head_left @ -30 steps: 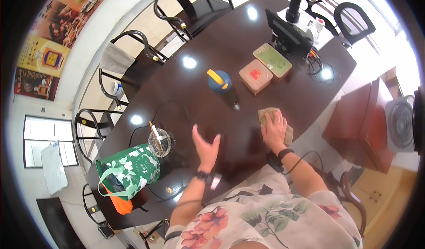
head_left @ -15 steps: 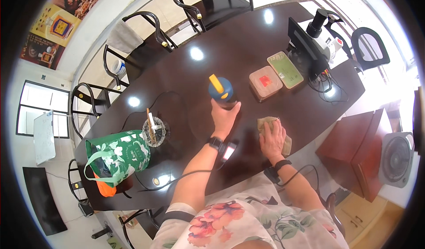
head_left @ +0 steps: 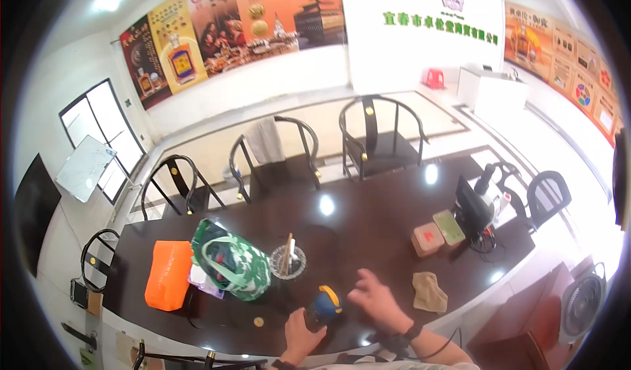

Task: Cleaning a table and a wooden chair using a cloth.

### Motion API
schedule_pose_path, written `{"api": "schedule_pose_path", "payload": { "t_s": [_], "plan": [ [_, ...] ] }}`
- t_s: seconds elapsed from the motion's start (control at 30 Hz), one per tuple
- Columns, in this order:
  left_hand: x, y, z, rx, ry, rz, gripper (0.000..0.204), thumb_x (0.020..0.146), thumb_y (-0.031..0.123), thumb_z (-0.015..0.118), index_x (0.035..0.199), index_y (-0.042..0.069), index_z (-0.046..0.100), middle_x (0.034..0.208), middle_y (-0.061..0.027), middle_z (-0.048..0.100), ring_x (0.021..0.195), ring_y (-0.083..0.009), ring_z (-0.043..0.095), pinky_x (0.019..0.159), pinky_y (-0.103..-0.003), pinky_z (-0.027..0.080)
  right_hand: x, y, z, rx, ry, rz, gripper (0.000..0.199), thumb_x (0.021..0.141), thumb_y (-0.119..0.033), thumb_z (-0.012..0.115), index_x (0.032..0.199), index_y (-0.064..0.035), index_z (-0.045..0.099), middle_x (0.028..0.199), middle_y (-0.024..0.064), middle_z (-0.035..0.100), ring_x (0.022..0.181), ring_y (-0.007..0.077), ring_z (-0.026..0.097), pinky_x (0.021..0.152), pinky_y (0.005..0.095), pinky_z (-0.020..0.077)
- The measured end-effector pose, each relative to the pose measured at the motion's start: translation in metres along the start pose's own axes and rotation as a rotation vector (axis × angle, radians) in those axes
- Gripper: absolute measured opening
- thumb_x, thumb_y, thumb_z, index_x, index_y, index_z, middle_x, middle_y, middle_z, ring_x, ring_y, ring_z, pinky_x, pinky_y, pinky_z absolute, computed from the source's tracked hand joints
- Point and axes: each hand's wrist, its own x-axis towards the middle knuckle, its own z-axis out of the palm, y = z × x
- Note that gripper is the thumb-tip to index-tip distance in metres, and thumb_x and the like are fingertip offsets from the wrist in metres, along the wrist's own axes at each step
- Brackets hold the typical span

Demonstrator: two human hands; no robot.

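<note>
Close to the table's near edge, my left hand is wrapped round a dark blue bottle that has a yellow strap or handle on its top. The bottle leans toward the right. Beside it, my right hand reaches in with fingers apart and holds nothing; it is a little blurred. A crumpled tan cloth lies on the table to the right of that hand.
On the dark table are a glass ashtray, a green patterned bag, an orange bag, a pinkish box, a green box and a monitor. Chairs line the far side.
My right hand has left the cloth and moved over beside the bottle. The bottle, in my left hand, is now nearer me and tilted. My view has lifted toward the far wall.
</note>
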Motion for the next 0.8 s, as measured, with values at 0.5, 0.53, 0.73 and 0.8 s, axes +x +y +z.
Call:
{"api": "schedule_pose_path", "payload": {
  "t_s": [0.5, 0.53, 0.73, 0.8],
  "plan": [
    [-0.037, 0.015, -0.045, -0.195, -0.101, -0.055, 0.069, 0.059, 0.029, 0.076, 0.114, 0.001, 0.047, 0.102, -0.0158, 0.056, 0.096, -0.0294, 0.056, 0.081, -0.038, 0.045, -0.037, -0.063, 0.027, -0.624, -0.579, -0.704, 0.065, 0.066, -0.021, 0.071, 0.124, -0.0190, 0.042, 0.124, 0.0086, 0.043, 0.104, 0.0329, 0.049, 0.079, 0.0406, 0.0467],
    [-0.039, 0.019, -0.040, -0.333, -0.072, -0.106, 0.067, 0.057, 0.025, 0.076, 0.113, 0.000, 0.047, 0.103, -0.0146, 0.056, 0.094, -0.0247, 0.056, 0.079, -0.036, 0.046, -0.039, -0.065, 0.028, -0.579, -0.631, -0.702, 0.077, 0.062, -0.015, 0.072, 0.130, -0.0185, 0.036, 0.132, 0.0115, 0.036, 0.110, 0.0351, 0.044, 0.084, 0.0415, 0.0441],
    [-0.011, 0.113, -0.054, -0.183, -0.573, -0.494, 0.080, 0.075, 0.035, 0.068, 0.135, 0.003, 0.026, 0.130, -0.0236, 0.037, 0.117, -0.0400, 0.040, 0.093, -0.047, 0.036, -0.075, -0.004, -0.042, -0.190, -0.177, -0.626, 0.070, 0.067, -0.026, 0.066, 0.128, -0.0064, 0.038, 0.128, 0.0177, 0.040, 0.109, 0.0350, 0.046, 0.089, 0.0417, 0.0407],
    [-0.019, 0.031, -0.008, -0.524, -0.400, -0.193, 0.071, 0.064, 0.004, 0.071, 0.123, -0.006, 0.032, 0.109, -0.0186, 0.053, 0.098, -0.0240, 0.054, 0.086, -0.033, 0.045, -0.101, 0.027, -0.075, -0.208, -0.065, -0.370, 0.056, 0.071, -0.027, 0.064, 0.119, -0.0040, 0.047, 0.117, 0.0164, 0.050, 0.104, 0.0331, 0.051, 0.085, 0.0401, 0.0438]
  ]
}}
